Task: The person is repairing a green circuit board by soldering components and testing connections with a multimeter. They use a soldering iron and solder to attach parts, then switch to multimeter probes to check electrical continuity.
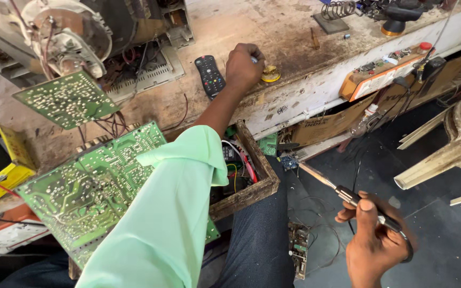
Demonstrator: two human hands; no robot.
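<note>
Left hand (pixel 244 66) at the bench, right hand (pixel 375 245) gripping a soldering iron (pixel 348 196).
Left fingers curled beside a yellow tin (pixel 270 74) — whether pinching, unclear — remote (pixel 209 76) just left; iron tip points up-left.

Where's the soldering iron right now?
In the head view, lower right: the soldering iron is held in the right hand, off the bench, its tip pointing up-left toward the open wooden drawer.

The left hand (pixel 244 66) hides its fingertips and whatever they pinch.
</note>
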